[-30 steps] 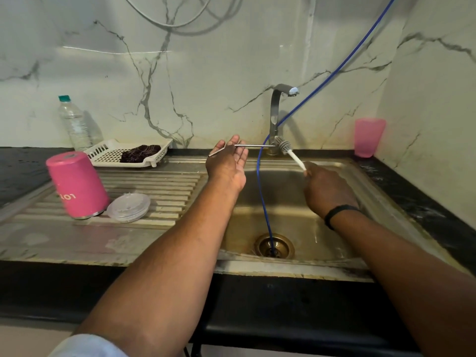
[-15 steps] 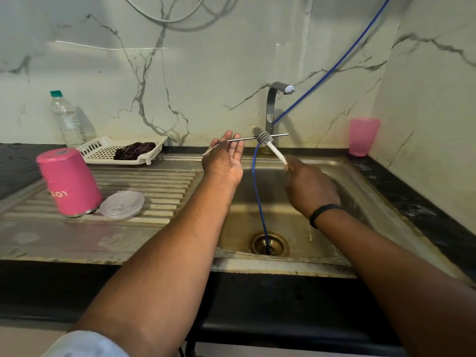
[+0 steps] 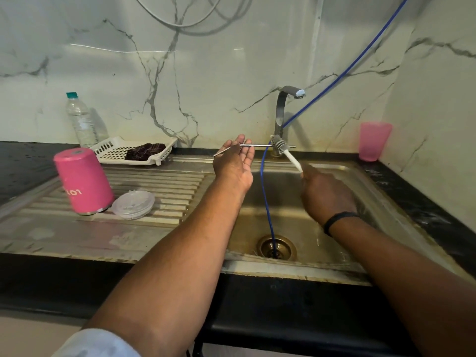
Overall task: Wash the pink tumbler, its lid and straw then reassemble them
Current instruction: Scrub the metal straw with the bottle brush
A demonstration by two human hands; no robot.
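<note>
The pink tumbler stands upside down on the steel draining board, with its clear lid lying flat just to its right. My left hand holds the thin metal straw level above the sink's left edge. My right hand grips the white handle of a small grey bottle brush, whose bristles press against the straw near the tap.
A blue hose runs from the upper right down into the sink drain. The tap stands behind the brush. A pink cup sits at the back right. A water bottle and white tray with a dark cloth are at the back left.
The brush has slid along the straw, leftward and then back toward the tap end. The tumbler and lid have stayed put.
</note>
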